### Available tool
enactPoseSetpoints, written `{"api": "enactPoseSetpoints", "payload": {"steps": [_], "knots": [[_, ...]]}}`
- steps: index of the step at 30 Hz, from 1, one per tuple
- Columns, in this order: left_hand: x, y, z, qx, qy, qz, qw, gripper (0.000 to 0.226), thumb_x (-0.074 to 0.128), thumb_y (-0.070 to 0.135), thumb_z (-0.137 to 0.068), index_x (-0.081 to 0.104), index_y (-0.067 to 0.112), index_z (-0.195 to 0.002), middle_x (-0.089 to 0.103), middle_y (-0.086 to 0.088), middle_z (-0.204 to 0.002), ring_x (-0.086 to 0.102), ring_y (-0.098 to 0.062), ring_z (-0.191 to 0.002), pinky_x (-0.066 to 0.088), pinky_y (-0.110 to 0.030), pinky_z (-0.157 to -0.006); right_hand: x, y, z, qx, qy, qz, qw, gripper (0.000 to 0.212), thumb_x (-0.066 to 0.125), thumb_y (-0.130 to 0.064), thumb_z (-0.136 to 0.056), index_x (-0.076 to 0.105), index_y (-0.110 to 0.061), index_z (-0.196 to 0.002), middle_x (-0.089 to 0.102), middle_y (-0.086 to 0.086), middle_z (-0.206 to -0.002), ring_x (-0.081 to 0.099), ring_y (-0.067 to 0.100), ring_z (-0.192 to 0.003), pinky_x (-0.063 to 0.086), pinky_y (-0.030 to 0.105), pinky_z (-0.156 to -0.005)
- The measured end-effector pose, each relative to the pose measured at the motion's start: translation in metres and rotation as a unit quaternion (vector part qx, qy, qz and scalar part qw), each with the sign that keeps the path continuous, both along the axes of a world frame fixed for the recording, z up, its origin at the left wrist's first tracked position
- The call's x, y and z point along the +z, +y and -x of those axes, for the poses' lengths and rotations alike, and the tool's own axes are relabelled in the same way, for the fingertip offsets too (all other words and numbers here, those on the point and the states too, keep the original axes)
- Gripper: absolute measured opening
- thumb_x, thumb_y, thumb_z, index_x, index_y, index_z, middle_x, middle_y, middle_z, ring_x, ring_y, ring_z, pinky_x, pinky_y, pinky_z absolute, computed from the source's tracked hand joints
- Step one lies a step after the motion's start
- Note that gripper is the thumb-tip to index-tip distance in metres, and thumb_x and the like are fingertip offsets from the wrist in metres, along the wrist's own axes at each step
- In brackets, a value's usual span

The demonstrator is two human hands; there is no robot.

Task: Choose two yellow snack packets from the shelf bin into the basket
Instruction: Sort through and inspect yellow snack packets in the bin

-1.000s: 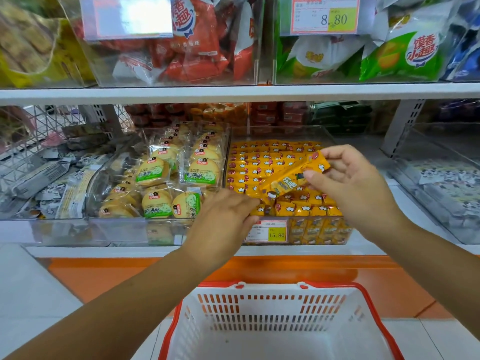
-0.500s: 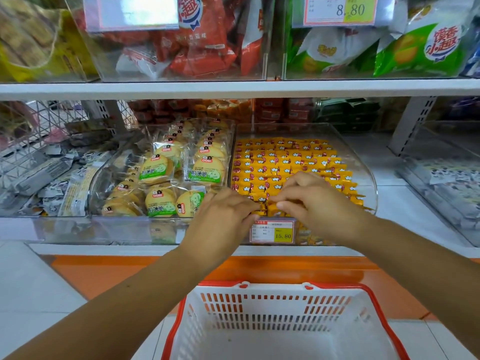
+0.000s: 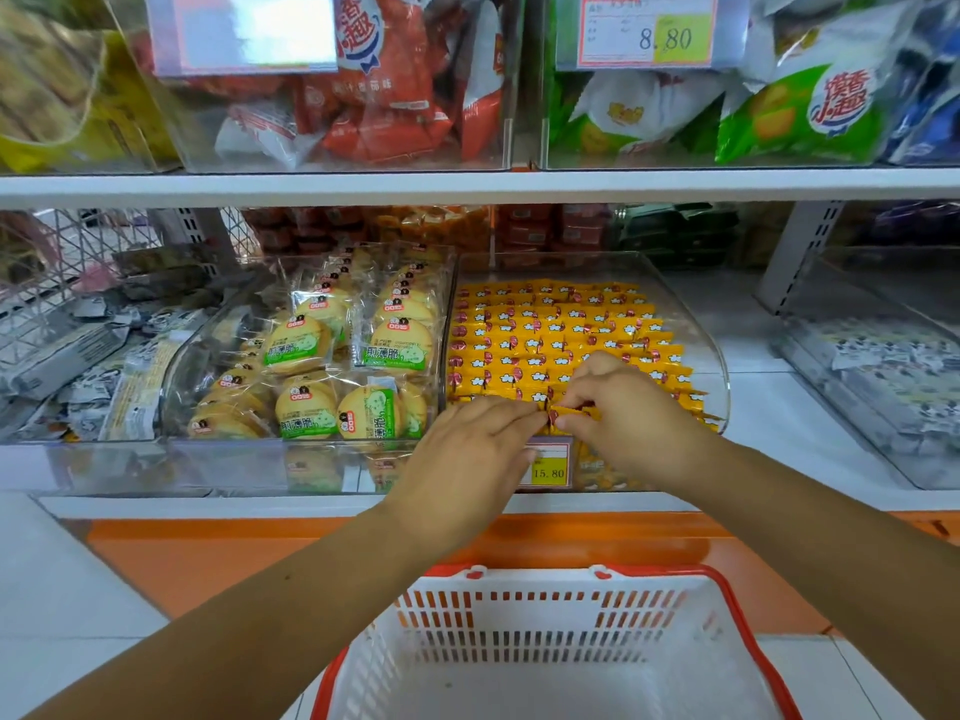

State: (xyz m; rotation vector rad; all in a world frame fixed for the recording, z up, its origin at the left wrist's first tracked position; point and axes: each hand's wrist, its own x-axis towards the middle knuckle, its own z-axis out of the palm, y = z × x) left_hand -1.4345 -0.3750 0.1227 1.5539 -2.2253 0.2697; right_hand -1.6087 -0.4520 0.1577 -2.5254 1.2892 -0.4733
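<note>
Right grip (image 3: 628, 413) pinches one yellow packet (image 3: 569, 412) lying on the pile at the front of the bin (image 3: 714, 371). Left grip (image 3: 467, 449) touches the packet's red end, can't tell if it's actually pinching. Basket (image 3: 519, 626) sits below, well apart from the bin

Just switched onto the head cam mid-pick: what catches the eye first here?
Both hands meet at the front edge of the clear bin packed with yellow snack packets: the right hand pinches one packet, and the left hand touches it with its fingertips. Directly below them sits the white basket with its red rim; no packet shows in it.
</note>
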Motion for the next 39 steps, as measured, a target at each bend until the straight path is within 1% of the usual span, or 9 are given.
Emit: {"api": "enactPoseSetpoints", "payload": {"steps": [5,10,15,18,23,24,28,34,39], "knots": [[0.0,0.001,-0.001,0.0,0.066,-0.048,0.997,0.045,0.049,0.033,-0.103,0.046,0.023,-0.147,0.054,0.004,-0.144,0.044,-0.016,-0.133,0.033,-0.034,-0.11,0.009,0.009,0.008,0.005,-0.138,0.045,0.989,0.013,0.058,-0.023,-0.099,0.064,-0.019,-0.089,0.052,-0.011,-0.086,0.051,0.009,-0.081,0.035,0.028,-0.07],[0.006,0.008,0.003,0.01,0.233,-0.081,0.969,0.065,0.043,0.057,-0.095,0.028,0.033,-0.154,0.049,0.013,-0.141,0.039,-0.004,-0.127,0.031,-0.019,-0.101,0.026,0.034,0.023,0.03,-0.265,0.133,0.954,0.012,0.062,-0.017,-0.096,0.071,-0.024,-0.091,0.067,-0.013,-0.097,0.058,0.005,-0.1,0.045,0.018,-0.083],[0.011,0.016,0.003,-0.027,0.389,-0.124,0.913,0.053,0.045,0.057,-0.09,0.05,0.038,-0.139,0.064,0.016,-0.119,0.059,-0.004,-0.11,0.051,-0.026,-0.089,0.028,0.045,0.035,0.039,-0.446,-0.046,0.893,0.019,0.056,-0.01,-0.098,0.068,-0.023,-0.091,0.072,-0.013,-0.101,0.07,0.006,-0.09,0.057,0.019,-0.077],[0.015,0.023,0.001,-0.051,0.491,-0.169,0.853,0.043,0.054,0.053,-0.086,0.056,0.042,-0.128,0.068,0.016,-0.112,0.068,-0.01,-0.101,0.056,-0.024,-0.07,0.026,0.045,0.037,0.039,-0.474,-0.147,0.867,0.02,0.052,-0.009,-0.101,0.067,-0.018,-0.091,0.075,-0.003,-0.101,0.073,0.015,-0.094,0.059,0.025,-0.08],[0.019,0.028,-0.003,-0.05,0.627,-0.242,0.739,0.034,0.069,0.032,-0.086,0.059,0.032,-0.118,0.069,0.009,-0.107,0.074,-0.029,-0.089,0.059,-0.032,-0.061,0.019,0.042,0.042,0.043,-0.442,-0.262,0.857,0.017,0.057,-0.018,-0.098,0.069,-0.029,-0.094,0.075,0.005,-0.1,0.075,0.032,-0.086,0.062,0.035,-0.07],[0.02,0.028,-0.004,-0.048,0.635,-0.241,0.733,0.033,0.07,0.024,-0.087,0.058,0.027,-0.118,0.071,0.004,-0.103,0.074,-0.03,-0.088,0.059,-0.032,-0.06,0.019,0.042,0.042,0.043,-0.445,-0.298,0.843,0.006,0.063,-0.022,-0.093,0.068,-0.024,-0.097,0.076,0.007,-0.1,0.075,0.035,-0.086,0.062,0.034,-0.069],[0.026,0.028,-0.007,-0.037,0.65,-0.224,0.725,0.035,0.075,0.008,-0.081,0.057,0.017,-0.111,0.07,-0.009,-0.104,0.075,-0.027,-0.08,0.058,-0.029,-0.06,0.011,0.041,0.041,0.039,-0.446,-0.334,0.83,0.04,0.075,-0.024,-0.071,0.056,-0.012,-0.104,0.075,0.007,-0.105,0.075,0.032,-0.088,0.06,0.027,-0.07],[0.028,0.029,-0.019,-0.052,0.689,-0.233,0.684,0.028,0.075,0.018,-0.072,0.077,0.023,-0.099,0.074,-0.006,-0.111,0.074,-0.034,-0.093,0.063,-0.034,-0.074,0.009,0.033,0.045,0.05,-0.471,-0.391,0.789,0.039,0.071,-0.015,-0.074,0.059,-0.008,-0.11,0.074,0.011,-0.113,0.072,0.03,-0.103,0.06,0.029,-0.081],[0.028,0.027,-0.025,-0.075,0.715,-0.237,0.653,0.031,0.069,0.016,-0.077,0.079,0.022,-0.106,0.074,-0.009,-0.115,0.072,-0.029,-0.102,0.059,-0.024,-0.075,0.01,0.03,0.047,0.074,-0.49,-0.435,0.751,0.032,0.064,-0.007,-0.081,0.059,-0.003,-0.112,0.072,0.017,-0.115,0.071,0.031,-0.107,0.059,0.026,-0.078]]}}
